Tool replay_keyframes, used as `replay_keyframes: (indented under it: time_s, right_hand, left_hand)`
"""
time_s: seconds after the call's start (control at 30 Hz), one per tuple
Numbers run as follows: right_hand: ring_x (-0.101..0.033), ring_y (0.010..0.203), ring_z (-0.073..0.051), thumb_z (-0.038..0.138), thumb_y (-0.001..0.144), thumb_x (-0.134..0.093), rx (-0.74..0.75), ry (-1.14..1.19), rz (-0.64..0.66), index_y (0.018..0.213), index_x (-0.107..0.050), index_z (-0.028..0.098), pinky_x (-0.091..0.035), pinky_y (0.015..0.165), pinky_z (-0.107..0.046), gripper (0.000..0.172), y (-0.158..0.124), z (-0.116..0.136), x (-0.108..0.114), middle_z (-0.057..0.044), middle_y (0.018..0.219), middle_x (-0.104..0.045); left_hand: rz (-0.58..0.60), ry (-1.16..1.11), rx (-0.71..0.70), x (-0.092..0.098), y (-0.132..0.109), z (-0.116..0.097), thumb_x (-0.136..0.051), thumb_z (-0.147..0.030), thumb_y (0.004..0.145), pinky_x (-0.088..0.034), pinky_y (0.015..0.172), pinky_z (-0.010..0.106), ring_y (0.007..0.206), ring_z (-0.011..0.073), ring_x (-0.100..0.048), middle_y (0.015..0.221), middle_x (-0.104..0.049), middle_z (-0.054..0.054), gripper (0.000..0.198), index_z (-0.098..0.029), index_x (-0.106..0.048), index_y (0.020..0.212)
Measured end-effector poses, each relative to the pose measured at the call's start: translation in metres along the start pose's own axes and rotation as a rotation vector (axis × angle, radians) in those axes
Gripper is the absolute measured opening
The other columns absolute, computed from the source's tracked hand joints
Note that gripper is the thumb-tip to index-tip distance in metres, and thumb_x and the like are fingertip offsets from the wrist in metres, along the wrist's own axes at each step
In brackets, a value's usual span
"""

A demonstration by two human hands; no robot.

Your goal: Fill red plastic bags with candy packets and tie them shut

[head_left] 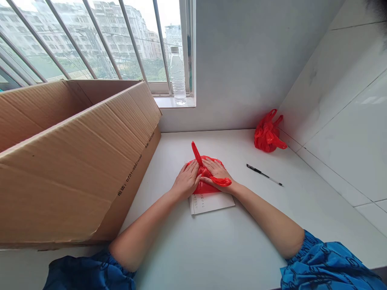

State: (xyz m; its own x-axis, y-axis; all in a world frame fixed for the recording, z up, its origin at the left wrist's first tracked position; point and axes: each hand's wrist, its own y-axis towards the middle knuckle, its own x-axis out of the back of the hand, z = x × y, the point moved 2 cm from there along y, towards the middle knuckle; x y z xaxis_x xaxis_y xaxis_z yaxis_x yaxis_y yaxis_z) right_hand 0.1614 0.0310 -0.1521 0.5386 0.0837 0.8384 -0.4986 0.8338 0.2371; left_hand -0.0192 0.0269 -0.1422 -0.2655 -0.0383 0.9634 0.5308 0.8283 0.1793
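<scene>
A knotted red plastic bag [208,186] lies on a white notepad [212,204] with handwriting, on the white table. One handle of the bag sticks up and another points right. My left hand [186,180] lies flat against the bag's left side, fingers stretched forward. From the right, my right hand [218,171] presses on the bag with its fingers extended; a red handle crosses in front of part of it. Neither hand is closed round the bag. What the bag contains is hidden.
A large open cardboard box [90,161] fills the left side. A black pen [264,175] lies to the right. Another tied red bag [267,133] sits in the back right corner. A clear water bottle [177,76] stands on the sill of the barred window.
</scene>
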Motion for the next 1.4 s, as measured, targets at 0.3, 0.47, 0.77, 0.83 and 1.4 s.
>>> replay_keyframes:
  time_s: [0.3,0.47,0.77,0.83,1.4]
  right_hand:
    - [-0.018,0.151,-0.023,0.065,0.094,-0.042,0.015,0.028,-0.032,0.155,-0.028,0.025,-0.013,0.123,-0.049,0.075,0.000,0.000,0.000,-0.006,0.160,-0.032]
    - [-0.044,0.137,-0.029,0.053,0.082,-0.067,0.081,0.221,-0.121,0.141,-0.050,0.025,-0.036,0.112,-0.050,0.067,-0.005,0.002,0.017,-0.011,0.150,-0.047]
    - [-0.056,0.068,-0.016,0.044,0.087,-0.061,0.122,0.553,-0.081,0.078,-0.058,0.021,-0.046,0.060,-0.028,0.024,-0.029,0.074,0.071,0.001,0.076,-0.062]
    - [-0.053,0.065,-0.014,0.043,0.085,-0.064,0.173,0.590,-0.036,0.075,-0.055,0.021,-0.043,0.057,-0.027,0.026,-0.041,0.101,0.075,0.001,0.072,-0.058]
    - [-0.068,0.094,-0.023,0.050,0.089,-0.062,-0.016,0.701,-0.160,0.111,-0.063,0.025,-0.054,0.087,-0.041,0.033,-0.127,0.110,0.074,-0.007,0.102,-0.070]
  left_hand:
    - [-0.052,-0.179,-0.005,0.004,-0.001,0.002,-0.035,-0.037,0.100,-0.018,0.122,0.050,0.145,0.0248,-0.035,0.154,-0.040,0.015,0.052,-0.014,-0.039,0.147]
    - [-0.170,-0.404,-0.001,0.019,-0.005,0.002,-0.049,-0.030,0.093,-0.041,0.110,0.048,0.123,0.0260,-0.057,0.131,-0.063,0.011,0.038,-0.019,-0.057,0.128]
    - [-0.321,-0.487,0.070,0.099,-0.068,-0.051,-0.053,-0.043,0.094,-0.054,0.091,0.033,0.117,0.0225,-0.062,0.125,-0.065,0.009,0.052,-0.021,-0.042,0.140]
    - [-0.278,-0.380,0.089,0.125,-0.094,-0.070,-0.063,-0.051,0.087,-0.054,0.085,0.032,0.115,0.0237,-0.062,0.130,-0.062,0.009,0.071,-0.024,-0.034,0.147]
    - [-0.460,-0.092,0.509,0.337,-0.222,-0.107,-0.054,-0.065,0.083,-0.046,0.053,0.018,0.057,0.0095,-0.061,0.066,-0.061,-0.003,0.056,-0.011,-0.068,0.084]
